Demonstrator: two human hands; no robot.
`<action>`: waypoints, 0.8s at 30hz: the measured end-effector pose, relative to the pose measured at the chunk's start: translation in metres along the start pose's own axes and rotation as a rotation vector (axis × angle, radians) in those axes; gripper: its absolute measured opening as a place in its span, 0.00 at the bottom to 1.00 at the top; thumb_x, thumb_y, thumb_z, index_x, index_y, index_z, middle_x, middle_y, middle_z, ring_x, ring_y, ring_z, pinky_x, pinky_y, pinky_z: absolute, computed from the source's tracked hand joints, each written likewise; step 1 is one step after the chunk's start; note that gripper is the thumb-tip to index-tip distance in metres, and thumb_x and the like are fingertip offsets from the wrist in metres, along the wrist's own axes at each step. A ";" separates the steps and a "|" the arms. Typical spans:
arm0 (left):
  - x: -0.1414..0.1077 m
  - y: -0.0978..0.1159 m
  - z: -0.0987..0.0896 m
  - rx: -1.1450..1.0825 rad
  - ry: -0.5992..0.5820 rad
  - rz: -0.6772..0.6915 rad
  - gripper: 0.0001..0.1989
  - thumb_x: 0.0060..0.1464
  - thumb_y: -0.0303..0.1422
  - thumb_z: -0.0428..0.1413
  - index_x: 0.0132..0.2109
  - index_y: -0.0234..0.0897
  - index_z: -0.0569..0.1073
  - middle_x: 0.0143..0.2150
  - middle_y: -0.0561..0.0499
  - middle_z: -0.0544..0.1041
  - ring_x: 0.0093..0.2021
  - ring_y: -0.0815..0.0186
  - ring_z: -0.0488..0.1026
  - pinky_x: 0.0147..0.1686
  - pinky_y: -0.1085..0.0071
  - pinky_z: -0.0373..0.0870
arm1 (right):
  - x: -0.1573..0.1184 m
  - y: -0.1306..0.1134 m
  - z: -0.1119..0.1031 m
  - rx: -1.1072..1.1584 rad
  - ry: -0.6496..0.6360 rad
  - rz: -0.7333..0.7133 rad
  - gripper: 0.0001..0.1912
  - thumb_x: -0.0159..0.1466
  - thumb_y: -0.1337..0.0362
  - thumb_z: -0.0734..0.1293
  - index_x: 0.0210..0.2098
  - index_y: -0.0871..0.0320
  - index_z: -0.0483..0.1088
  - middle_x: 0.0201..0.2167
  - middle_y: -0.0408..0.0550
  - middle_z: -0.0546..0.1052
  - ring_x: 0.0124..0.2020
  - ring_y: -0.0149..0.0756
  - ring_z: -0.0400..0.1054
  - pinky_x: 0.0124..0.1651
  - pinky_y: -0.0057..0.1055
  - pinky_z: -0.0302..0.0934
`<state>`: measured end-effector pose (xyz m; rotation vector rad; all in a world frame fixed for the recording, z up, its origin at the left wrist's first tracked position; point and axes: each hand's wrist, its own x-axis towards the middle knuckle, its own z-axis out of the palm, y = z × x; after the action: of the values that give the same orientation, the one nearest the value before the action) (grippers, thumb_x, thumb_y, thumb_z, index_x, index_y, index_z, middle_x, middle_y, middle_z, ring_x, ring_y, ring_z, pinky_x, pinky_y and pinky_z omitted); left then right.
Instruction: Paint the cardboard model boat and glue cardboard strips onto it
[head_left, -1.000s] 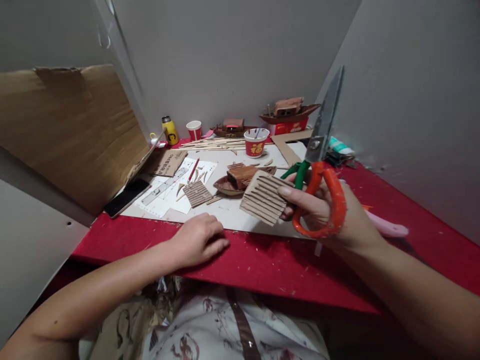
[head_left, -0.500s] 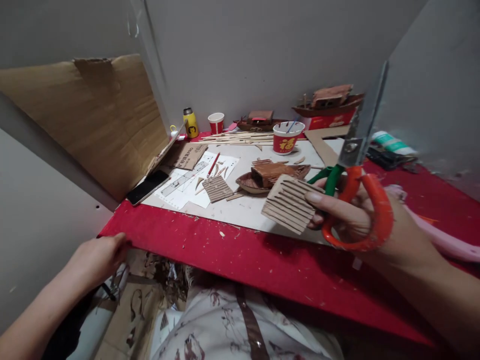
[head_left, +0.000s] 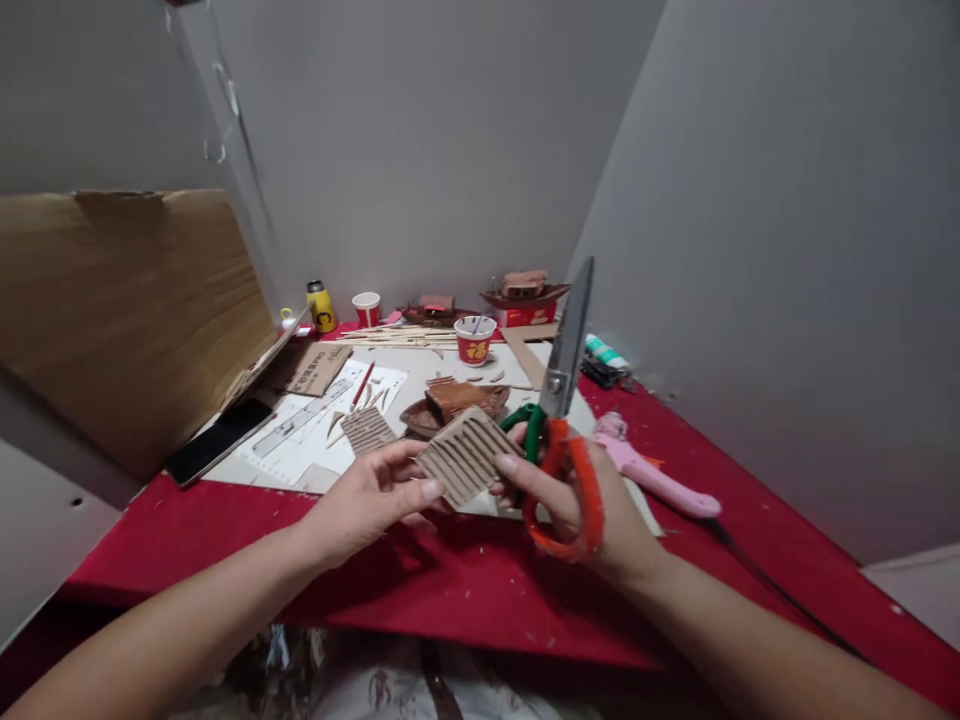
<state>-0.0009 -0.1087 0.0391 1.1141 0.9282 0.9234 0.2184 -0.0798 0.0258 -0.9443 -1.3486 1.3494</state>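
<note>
Between my two hands is a small ridged piece of corrugated cardboard (head_left: 466, 462), tilted above the table's front part. My left hand (head_left: 379, 490) pinches its left edge, thumb in front and fingers partly behind. My right hand (head_left: 559, 490) grips its right edge between thumb and fingers. Scissors (head_left: 559, 400) with one orange and one green handle also hang on my right hand, blades pointing up. Just behind the piece sits a brown model boat (head_left: 457, 402), partly hidden by it. Another ridged cardboard piece (head_left: 367, 430) lies to the left of the boat.
A black phone (head_left: 219, 440), a clear ruler (head_left: 302, 417) and a red pencil (head_left: 363, 384) lie at left. Behind stand a red paper cup (head_left: 475, 342), a yellow bottle (head_left: 321, 307) and wooden strips (head_left: 397, 336). A pink corded tool (head_left: 660, 480) lies at right on the red tabletop (head_left: 757, 500).
My left hand has come from the table's front left edge to the cardboard piece and taken hold of it. The view has turned right and upward.
</note>
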 end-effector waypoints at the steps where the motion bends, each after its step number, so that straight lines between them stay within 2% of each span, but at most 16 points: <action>1: 0.008 -0.001 0.003 -0.029 -0.001 0.013 0.20 0.50 0.39 0.68 0.48 0.36 0.77 0.40 0.46 0.82 0.37 0.64 0.79 0.34 0.71 0.77 | 0.000 0.000 0.000 0.020 -0.015 0.000 0.24 0.52 0.50 0.77 0.37 0.56 0.65 0.25 0.40 0.75 0.24 0.34 0.73 0.27 0.28 0.70; 4: 0.020 -0.002 0.006 -0.069 0.027 0.045 0.16 0.49 0.39 0.69 0.41 0.33 0.80 0.33 0.48 0.82 0.31 0.67 0.77 0.29 0.73 0.77 | 0.004 0.004 -0.003 0.030 -0.076 -0.002 0.22 0.54 0.51 0.77 0.36 0.56 0.66 0.24 0.39 0.74 0.24 0.33 0.72 0.28 0.29 0.70; 8: 0.026 -0.005 0.005 -0.069 0.059 0.026 0.15 0.46 0.38 0.70 0.37 0.32 0.80 0.29 0.50 0.80 0.24 0.71 0.74 0.26 0.74 0.75 | 0.009 0.007 -0.004 0.069 -0.085 0.034 0.22 0.52 0.53 0.78 0.35 0.55 0.66 0.23 0.38 0.73 0.23 0.31 0.71 0.29 0.29 0.70; 11: 0.030 -0.009 0.007 -0.151 0.084 0.015 0.14 0.47 0.37 0.70 0.38 0.33 0.80 0.31 0.49 0.82 0.28 0.68 0.78 0.30 0.74 0.76 | 0.010 0.010 -0.002 0.120 -0.090 0.084 0.23 0.51 0.53 0.79 0.35 0.55 0.65 0.24 0.38 0.75 0.24 0.33 0.73 0.31 0.31 0.71; 14: 0.034 -0.013 0.011 -0.228 0.026 0.013 0.15 0.52 0.37 0.67 0.44 0.32 0.80 0.33 0.44 0.83 0.31 0.63 0.80 0.29 0.74 0.75 | 0.009 0.012 0.001 0.109 -0.107 0.080 0.23 0.52 0.53 0.78 0.36 0.54 0.65 0.24 0.39 0.76 0.25 0.35 0.73 0.32 0.33 0.71; 20: 0.030 -0.017 0.010 -0.219 -0.022 -0.020 0.19 0.56 0.41 0.63 0.48 0.30 0.79 0.31 0.41 0.83 0.27 0.64 0.79 0.23 0.76 0.74 | 0.008 0.017 0.008 0.145 -0.178 0.088 0.22 0.53 0.54 0.78 0.36 0.54 0.65 0.23 0.39 0.76 0.25 0.34 0.72 0.33 0.31 0.69; 24: 0.029 -0.014 0.005 -0.189 0.033 -0.016 0.19 0.51 0.42 0.67 0.43 0.29 0.79 0.28 0.45 0.81 0.22 0.69 0.75 0.18 0.78 0.70 | 0.006 0.018 0.010 0.097 -0.193 0.111 0.23 0.51 0.54 0.79 0.36 0.55 0.65 0.23 0.38 0.74 0.22 0.32 0.70 0.28 0.28 0.66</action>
<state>0.0154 -0.0860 0.0220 0.9313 0.8566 0.9975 0.2056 -0.0745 0.0094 -0.8511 -1.3763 1.6104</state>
